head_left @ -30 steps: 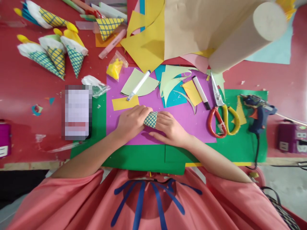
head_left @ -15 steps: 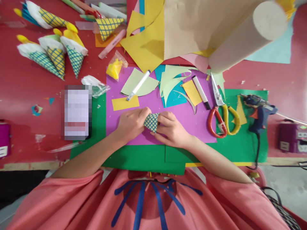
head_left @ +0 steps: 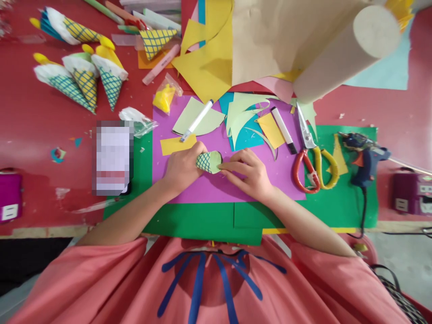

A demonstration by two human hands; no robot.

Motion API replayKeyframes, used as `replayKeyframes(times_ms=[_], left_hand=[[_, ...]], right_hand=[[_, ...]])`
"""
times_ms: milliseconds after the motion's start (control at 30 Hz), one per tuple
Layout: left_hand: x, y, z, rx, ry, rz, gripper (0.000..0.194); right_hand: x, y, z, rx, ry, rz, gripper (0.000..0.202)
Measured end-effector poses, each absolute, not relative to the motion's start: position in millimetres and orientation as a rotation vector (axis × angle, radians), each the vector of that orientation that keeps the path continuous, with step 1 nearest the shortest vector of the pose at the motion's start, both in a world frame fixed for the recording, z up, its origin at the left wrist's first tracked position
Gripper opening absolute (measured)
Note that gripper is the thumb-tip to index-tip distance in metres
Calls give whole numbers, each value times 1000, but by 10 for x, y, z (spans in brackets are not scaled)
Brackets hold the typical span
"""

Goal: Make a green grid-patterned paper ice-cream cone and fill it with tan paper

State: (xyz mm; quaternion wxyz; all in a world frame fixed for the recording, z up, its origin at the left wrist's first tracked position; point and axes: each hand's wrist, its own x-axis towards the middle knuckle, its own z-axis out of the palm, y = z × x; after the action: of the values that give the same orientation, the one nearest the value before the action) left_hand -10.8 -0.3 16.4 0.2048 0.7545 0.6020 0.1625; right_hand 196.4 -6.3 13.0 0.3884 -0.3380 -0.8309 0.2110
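At left, several cones [head_left: 111, 86] bear white trim [head_left: 47, 74] – seemingly done. The left hand [head_left: 182, 166] curls snugly around a checked paper cone [head_left: 204, 162] above the purple sheet [head_left: 286, 182]: rolled, its mouth untrimmed, so trimming probably remains. The right hand [head_left: 248, 173], half closed, touches the rim – pinching or not, I cannot tell.

Free purple paper [head_left: 281, 175] between right hand [head_left: 249, 173] and scissors [head_left: 307, 143]

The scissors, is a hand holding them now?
No, the scissors lie apart from the left hand, which holds the cone, and the right hand.
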Motion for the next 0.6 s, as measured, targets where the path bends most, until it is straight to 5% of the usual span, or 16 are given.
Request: replayKeyframes(times_ms=[167,400,600], left_hand=[[-95,-15,95,2091,1569,474,25],[-97,48,35,2341,1332,941,68],[-99,31,44,2359,1148,794,55]], right_hand=[[1986,-48,120,-852,-2077,692,12],[2101,16,128,-1017,-1913,507,18],[2095,62,112,-1250,-2066,455,37]])
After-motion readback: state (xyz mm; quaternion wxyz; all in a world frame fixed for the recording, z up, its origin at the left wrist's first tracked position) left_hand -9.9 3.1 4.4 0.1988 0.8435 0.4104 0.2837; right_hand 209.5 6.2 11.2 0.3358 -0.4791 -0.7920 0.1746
